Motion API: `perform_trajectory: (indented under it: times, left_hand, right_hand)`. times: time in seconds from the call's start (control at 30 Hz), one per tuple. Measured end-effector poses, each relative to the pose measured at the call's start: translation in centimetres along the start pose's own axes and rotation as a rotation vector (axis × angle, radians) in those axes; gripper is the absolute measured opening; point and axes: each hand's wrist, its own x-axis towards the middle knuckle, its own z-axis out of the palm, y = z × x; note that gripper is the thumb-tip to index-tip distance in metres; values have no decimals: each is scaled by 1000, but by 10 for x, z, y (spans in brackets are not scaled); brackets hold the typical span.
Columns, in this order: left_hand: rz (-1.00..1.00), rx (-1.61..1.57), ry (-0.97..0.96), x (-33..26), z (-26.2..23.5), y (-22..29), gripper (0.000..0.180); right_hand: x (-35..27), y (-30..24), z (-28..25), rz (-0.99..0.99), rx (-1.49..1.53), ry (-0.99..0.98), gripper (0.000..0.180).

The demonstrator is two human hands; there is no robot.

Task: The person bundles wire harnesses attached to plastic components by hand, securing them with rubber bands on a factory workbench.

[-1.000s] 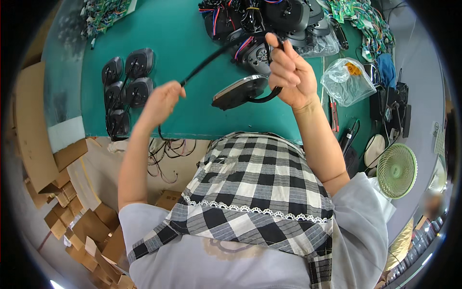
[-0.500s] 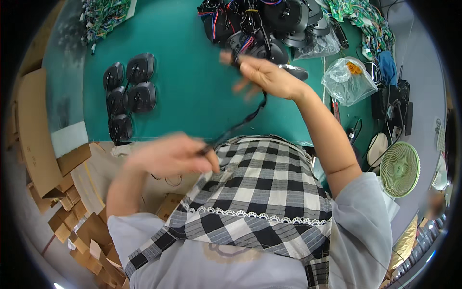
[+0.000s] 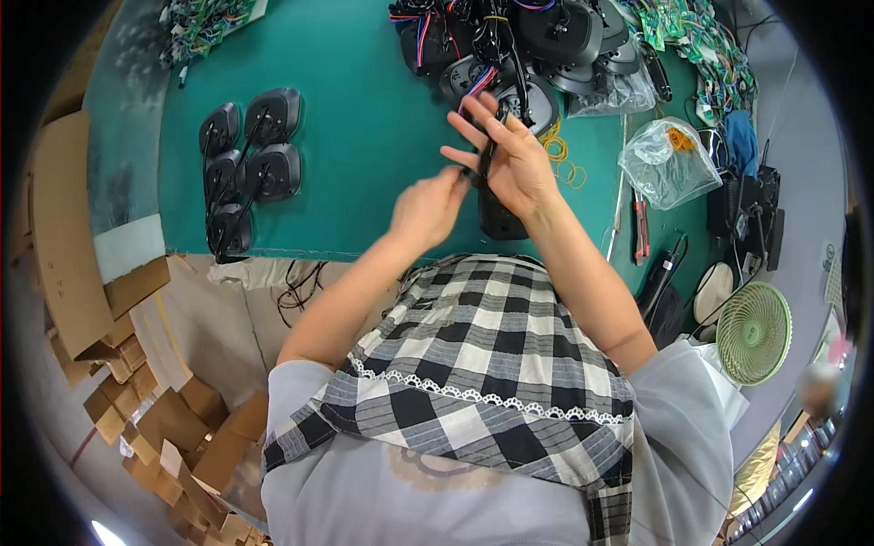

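Note:
My right hand (image 3: 517, 168) is over the green table, fingers partly spread, with a black cable (image 3: 488, 150) running across its palm and fingers. My left hand (image 3: 426, 209) is closed beside it, its fingertips pinching the cable near my right fingers. Under my right wrist lies a black rounded housing (image 3: 499, 222), partly covered by the hand. Just beyond the fingers, more black housings (image 3: 563, 32) are heaped with black cables and red, blue and white wires (image 3: 480, 82). Yellow rubber bands (image 3: 555, 150) lie right of my right hand.
Several black housings with cables (image 3: 275, 173) sit in rows on the left. Green circuit boards (image 3: 208, 27) are piled at the far left, and more (image 3: 692, 45) at the far right. A clear bag (image 3: 669, 168), red cutter (image 3: 641, 232) and green fan (image 3: 754, 332) are on the right.
My left hand has moved up and right from near the apron to beside my right hand. A black housing and rubber bands now show by my right hand.

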Motion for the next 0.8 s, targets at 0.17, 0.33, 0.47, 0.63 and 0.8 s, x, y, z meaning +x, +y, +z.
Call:
perform_trajectory:
  times: [0.17, 0.33, 0.47, 0.63, 0.8]
  left_hand:
    - [-79, -641, -925, -67, -27, 5, 30]
    - [2, -452, -333, 3, -169, 0, 22]
    - [-25, 18, -38, 21, -114, -93, 33]
    - [-98, -58, -442, -16, -21, 6, 40]
    - [-39, -373, -1194, -20, -124, 30, 31]
  right_hand:
    - [11, 7, -13, -22, -601, -307, 48]
    - [-12, -22, -17, 847, -572, -682, 68]
    - [-5, -31, -39, 673, 73, -664, 77]
    - [9, 19, 20, 30, -39, 98, 45]
    - [6, 36, -17, -486, -1882, -354, 52]
